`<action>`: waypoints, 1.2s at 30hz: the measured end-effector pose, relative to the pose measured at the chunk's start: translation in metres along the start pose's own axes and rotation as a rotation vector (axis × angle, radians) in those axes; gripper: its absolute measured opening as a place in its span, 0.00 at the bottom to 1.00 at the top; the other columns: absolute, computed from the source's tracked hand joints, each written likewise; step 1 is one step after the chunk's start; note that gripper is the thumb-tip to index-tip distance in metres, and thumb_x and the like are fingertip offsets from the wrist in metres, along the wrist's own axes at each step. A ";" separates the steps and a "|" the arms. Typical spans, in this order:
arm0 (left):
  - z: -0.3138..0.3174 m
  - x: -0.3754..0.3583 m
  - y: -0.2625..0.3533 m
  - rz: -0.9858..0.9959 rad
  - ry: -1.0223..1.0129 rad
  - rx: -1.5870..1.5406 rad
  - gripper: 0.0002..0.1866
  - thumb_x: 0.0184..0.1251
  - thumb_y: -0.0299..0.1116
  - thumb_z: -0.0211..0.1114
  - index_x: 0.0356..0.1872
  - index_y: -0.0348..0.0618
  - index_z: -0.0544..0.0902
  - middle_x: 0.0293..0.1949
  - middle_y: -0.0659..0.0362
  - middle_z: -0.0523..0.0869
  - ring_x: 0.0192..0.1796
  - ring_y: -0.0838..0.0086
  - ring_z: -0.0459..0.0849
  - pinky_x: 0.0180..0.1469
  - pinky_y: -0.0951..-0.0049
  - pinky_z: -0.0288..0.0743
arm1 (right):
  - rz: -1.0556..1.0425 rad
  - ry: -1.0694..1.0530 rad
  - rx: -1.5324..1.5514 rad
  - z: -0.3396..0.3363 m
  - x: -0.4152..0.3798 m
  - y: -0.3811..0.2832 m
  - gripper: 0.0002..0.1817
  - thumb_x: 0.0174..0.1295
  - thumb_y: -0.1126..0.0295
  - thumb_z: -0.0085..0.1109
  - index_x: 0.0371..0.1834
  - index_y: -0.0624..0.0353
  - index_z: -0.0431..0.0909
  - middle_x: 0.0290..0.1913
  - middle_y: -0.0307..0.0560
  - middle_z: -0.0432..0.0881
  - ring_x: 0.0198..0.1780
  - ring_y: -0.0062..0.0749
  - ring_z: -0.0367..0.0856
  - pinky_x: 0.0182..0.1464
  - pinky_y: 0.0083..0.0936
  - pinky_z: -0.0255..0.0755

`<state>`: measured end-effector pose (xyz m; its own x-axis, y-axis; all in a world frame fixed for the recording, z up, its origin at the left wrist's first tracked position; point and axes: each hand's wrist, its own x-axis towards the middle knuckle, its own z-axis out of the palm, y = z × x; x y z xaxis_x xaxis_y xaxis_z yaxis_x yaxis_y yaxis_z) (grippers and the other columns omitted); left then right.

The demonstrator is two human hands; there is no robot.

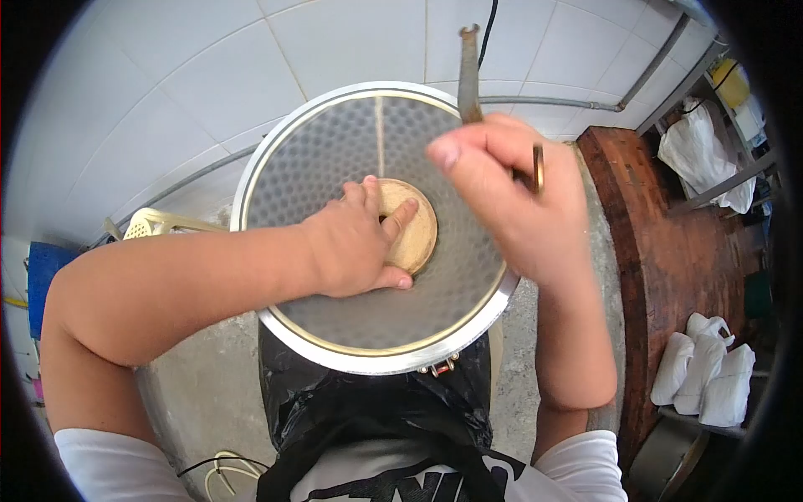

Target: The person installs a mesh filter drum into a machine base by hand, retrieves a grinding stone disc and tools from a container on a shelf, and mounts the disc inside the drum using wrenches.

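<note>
A wide round metal vessel [319,167] with dimpled inner walls and a bright rim stands in front of my body. Deep inside it lies a round, tan wood-like disc [422,219]. My left hand [360,238] reaches in over the rim, fingers spread and resting on the disc's left part. Above the vessel's right edge, my right hand [523,192] is closed around a flat metal bar [469,79] with a notched tip that points up. A brass-coloured end [539,167] also sticks out of this fist; whether it belongs to the bar is hidden.
White tiled wall [351,42] rises close behind the vessel, with a grey pipe [544,103] along it. At right are a reddish-brown wooden surface [661,226] and white wrapped bundles [703,372]. A cream plastic piece [159,224] and a blue container [46,280] are at left.
</note>
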<state>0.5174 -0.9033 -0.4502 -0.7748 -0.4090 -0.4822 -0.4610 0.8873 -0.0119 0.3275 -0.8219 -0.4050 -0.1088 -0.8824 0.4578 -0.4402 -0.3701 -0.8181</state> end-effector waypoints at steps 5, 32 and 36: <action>0.001 0.009 0.016 -0.202 -0.036 -0.007 0.56 0.78 0.72 0.53 0.84 0.25 0.55 0.74 0.13 0.61 0.75 0.23 0.68 0.79 0.44 0.65 | -0.052 -0.042 -0.070 0.003 -0.002 0.024 0.09 0.68 0.69 0.72 0.40 0.66 0.90 0.32 0.43 0.84 0.36 0.24 0.80 0.38 0.25 0.72; 0.016 0.012 -0.010 0.067 0.092 0.014 0.53 0.81 0.66 0.55 0.87 0.31 0.49 0.87 0.33 0.44 0.85 0.25 0.45 0.85 0.38 0.51 | 0.126 0.039 0.069 0.000 -0.020 0.006 0.09 0.69 0.72 0.68 0.41 0.69 0.90 0.35 0.40 0.83 0.34 0.18 0.74 0.37 0.20 0.65; 0.002 0.014 -0.031 0.235 0.004 0.041 0.54 0.78 0.65 0.59 0.87 0.33 0.48 0.88 0.35 0.43 0.86 0.25 0.45 0.86 0.40 0.50 | 0.063 -0.046 0.031 -0.004 -0.020 0.007 0.08 0.68 0.72 0.69 0.41 0.69 0.90 0.34 0.39 0.83 0.35 0.18 0.74 0.38 0.20 0.64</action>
<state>0.5215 -0.9363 -0.4588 -0.8603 -0.1911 -0.4726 -0.2502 0.9660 0.0649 0.3228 -0.8058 -0.4185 -0.0945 -0.9164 0.3890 -0.4062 -0.3213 -0.8554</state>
